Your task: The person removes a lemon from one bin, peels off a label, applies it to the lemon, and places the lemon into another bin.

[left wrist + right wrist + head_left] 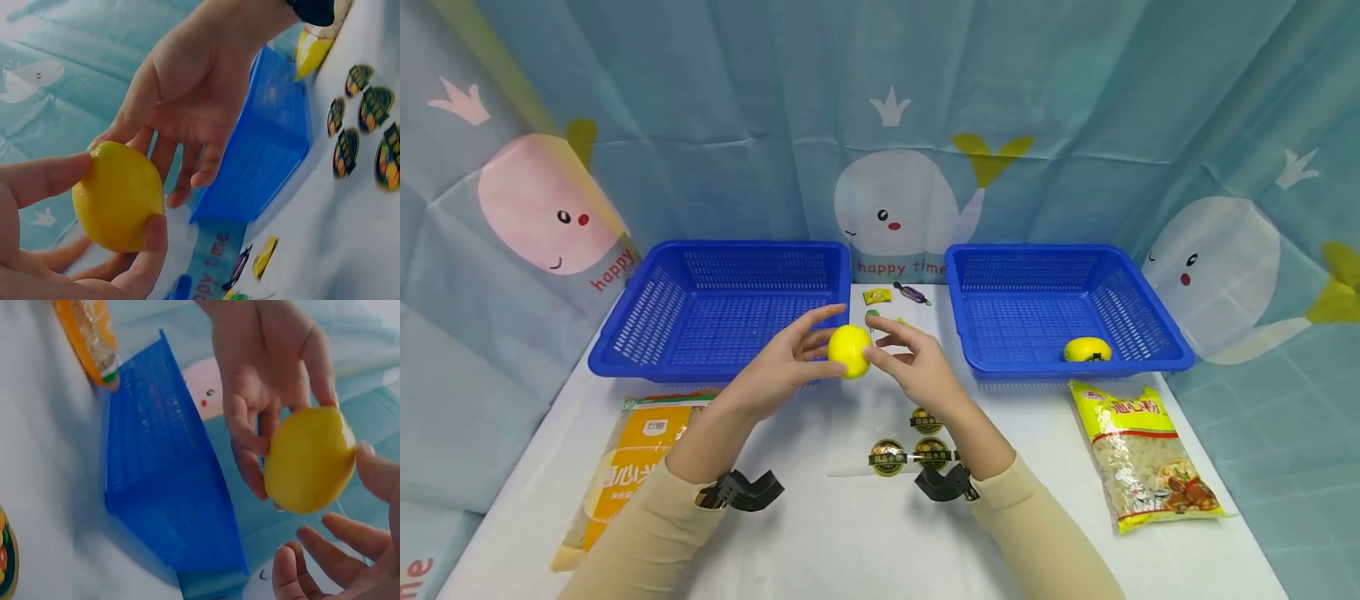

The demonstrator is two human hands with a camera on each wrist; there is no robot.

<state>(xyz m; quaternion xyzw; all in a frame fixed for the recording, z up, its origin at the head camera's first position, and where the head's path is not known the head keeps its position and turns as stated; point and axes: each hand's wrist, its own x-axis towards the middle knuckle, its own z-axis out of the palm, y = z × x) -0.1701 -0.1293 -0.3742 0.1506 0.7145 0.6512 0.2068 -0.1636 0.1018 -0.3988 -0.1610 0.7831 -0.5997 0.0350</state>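
Observation:
A yellow lemon [849, 350] is held up over the white table between both hands. My left hand [778, 367] grips it, thumb on one side and fingers on the other, as the left wrist view shows on the lemon [119, 197]. From the other side, my right hand [917, 367] has its thumb tip at the lemon's skin. The right fingers are loosely bent and apart from the lemon [312, 459] in the right wrist view. Below the hands lie several round black-and-gold stickers [887, 457] on a clear strip.
Blue baskets stand at the back left [718, 375] and back right [1037, 367]; a stickered yellow fruit [1086, 337] sits in the right one. A yellow candy [877, 296] and purple candy [912, 292] lie between them. Pasta bags lie at left [640, 454] and right [1138, 458].

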